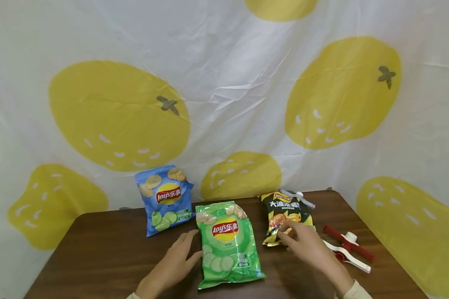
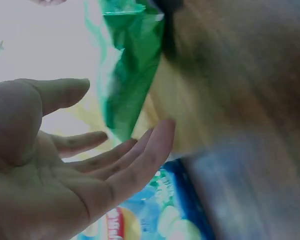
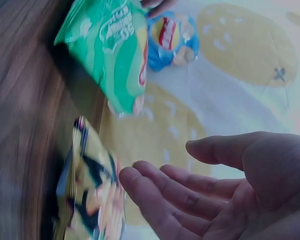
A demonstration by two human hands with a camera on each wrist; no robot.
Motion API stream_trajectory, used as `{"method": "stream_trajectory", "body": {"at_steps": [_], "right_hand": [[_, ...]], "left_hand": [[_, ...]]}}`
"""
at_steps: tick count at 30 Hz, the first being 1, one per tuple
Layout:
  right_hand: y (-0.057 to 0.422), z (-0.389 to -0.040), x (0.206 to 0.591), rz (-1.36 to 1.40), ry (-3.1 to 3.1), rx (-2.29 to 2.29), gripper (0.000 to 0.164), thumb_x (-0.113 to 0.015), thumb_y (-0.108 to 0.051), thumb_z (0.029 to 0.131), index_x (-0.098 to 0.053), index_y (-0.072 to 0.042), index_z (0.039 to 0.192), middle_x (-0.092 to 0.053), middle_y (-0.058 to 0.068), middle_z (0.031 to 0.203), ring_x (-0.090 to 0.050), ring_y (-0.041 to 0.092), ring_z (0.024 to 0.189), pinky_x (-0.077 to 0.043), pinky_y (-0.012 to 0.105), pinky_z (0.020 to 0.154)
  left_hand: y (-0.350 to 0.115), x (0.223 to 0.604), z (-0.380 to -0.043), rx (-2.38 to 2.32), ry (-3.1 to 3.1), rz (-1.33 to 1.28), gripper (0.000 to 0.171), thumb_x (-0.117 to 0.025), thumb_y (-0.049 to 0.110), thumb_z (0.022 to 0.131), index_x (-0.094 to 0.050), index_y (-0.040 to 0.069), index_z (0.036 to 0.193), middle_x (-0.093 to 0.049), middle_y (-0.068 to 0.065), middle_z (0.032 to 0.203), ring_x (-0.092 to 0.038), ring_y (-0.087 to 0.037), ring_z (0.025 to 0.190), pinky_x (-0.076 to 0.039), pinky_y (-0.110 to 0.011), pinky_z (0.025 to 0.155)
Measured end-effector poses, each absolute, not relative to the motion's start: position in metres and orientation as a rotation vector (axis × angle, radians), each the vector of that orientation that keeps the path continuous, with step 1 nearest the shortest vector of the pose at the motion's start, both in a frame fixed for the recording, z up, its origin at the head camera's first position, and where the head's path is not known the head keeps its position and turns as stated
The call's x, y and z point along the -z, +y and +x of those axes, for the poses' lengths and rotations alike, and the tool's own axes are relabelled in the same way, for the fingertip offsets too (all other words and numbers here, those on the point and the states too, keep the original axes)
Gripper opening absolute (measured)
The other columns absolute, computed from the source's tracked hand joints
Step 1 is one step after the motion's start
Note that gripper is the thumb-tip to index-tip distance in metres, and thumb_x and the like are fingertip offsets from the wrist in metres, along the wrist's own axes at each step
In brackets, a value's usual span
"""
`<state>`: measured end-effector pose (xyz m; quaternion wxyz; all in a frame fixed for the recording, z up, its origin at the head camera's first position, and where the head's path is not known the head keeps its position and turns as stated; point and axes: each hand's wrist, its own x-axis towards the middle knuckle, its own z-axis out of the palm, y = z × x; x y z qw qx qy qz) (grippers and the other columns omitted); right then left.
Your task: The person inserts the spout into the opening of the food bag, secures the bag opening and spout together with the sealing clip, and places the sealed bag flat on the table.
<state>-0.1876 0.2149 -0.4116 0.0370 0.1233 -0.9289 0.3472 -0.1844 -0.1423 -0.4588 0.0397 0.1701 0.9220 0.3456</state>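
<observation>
Green bag [image 1: 228, 245]: mid-table, printed face toward me, between my two hands. Its left edge is just beside my left hand [image 1: 173, 261], thumb and fingers spread with a wide gap, nothing gripped; contact with the bag cannot be told. My right hand [image 1: 308, 245] is in front of the black bag [image 1: 280, 211], fingers loosely bent, thumb apart, holding nothing; contact also uncertain.

Room: a strip of wood shows between green and black bags; more of the table [image 1: 108, 241] runs left of my left hand.

In the way: blue bag [image 1: 166, 199] stands behind and left of green, near the back edge. A pale clip [image 1: 299, 197] is at black's top right. Right of my right hand, a white clip [image 1: 348, 257] overlaps a red clip [image 1: 361, 249]. Patterned cloth [image 1: 239, 41] hangs behind.

Views: left wrist shows my palm, hidden from the head camera, and green's side. Right wrist shows the black bag's side beyond my fingertips. Both wrist views are blurred.
</observation>
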Motion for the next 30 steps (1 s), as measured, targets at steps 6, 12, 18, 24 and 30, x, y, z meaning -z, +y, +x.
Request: {"method": "stream_trajectory", "body": {"at_steps": [6, 12, 18, 24, 30], "right_hand": [[0.247, -0.184, 0.411, 0.264, -2.858, -0.935, 0.012, -0.069, -0.018, 0.093, -0.068, -0.008, 0.1, -0.071, 0.0, 0.078, -0.064, 0.011, 0.064, -0.05, 0.032, 0.059], [0.295, -0.175, 0.413, 0.142, -2.866, -0.852, 0.019, -0.069, -0.018, 0.093, -0.068, -0.003, 0.105, -0.073, 0.005, 0.092, -0.07, 0.023, 0.083, -0.055, 0.043, 0.07], [0.335, -0.168, 0.42, 0.08, -2.916, -0.772, 0.026, -0.07, -0.015, 0.092, -0.065, 0.002, 0.111, -0.071, 0.019, 0.103, -0.07, 0.03, 0.088, -0.053, 0.041, 0.064], [0.348, -0.168, 0.438, 0.121, -2.964, -0.645, 0.012, -0.072, -0.011, 0.088, -0.063, -0.007, 0.095, -0.065, 0.007, 0.083, -0.058, 0.022, 0.072, -0.042, 0.037, 0.057], [0.35, -0.174, 0.45, 0.096, -3.012, -0.57, 0.018, -0.073, -0.008, 0.084, -0.062, -0.005, 0.097, -0.06, 0.009, 0.08, -0.052, 0.025, 0.07, -0.04, 0.041, 0.057]], "left_hand": [[-0.13, 0.446, -0.174, -1.0, 3.06, 0.616, 0.054, -0.066, 0.023, 0.097, -0.046, 0.007, 0.144, -0.045, -0.015, 0.143, -0.047, -0.032, 0.128, -0.048, -0.055, 0.094], [-0.108, 0.433, -0.168, -0.988, 3.155, 0.785, 0.052, -0.068, 0.019, 0.095, -0.049, 0.011, 0.143, -0.044, -0.013, 0.145, -0.045, -0.03, 0.129, -0.051, -0.049, 0.089], [-0.076, 0.424, -0.168, -0.994, 3.171, 0.994, 0.048, -0.07, 0.018, 0.094, -0.053, 0.009, 0.138, -0.048, -0.01, 0.14, -0.047, -0.027, 0.127, -0.05, -0.045, 0.094], [-0.042, 0.416, -0.164, -0.993, 3.094, 1.132, 0.046, -0.067, 0.018, 0.096, -0.052, 0.01, 0.138, -0.047, -0.01, 0.14, -0.049, -0.025, 0.126, -0.05, -0.042, 0.096], [-0.011, 0.414, -0.161, -0.967, 3.046, 1.286, 0.042, -0.065, 0.023, 0.098, -0.053, 0.012, 0.137, -0.047, -0.006, 0.14, -0.049, -0.021, 0.126, -0.05, -0.035, 0.097]]}}
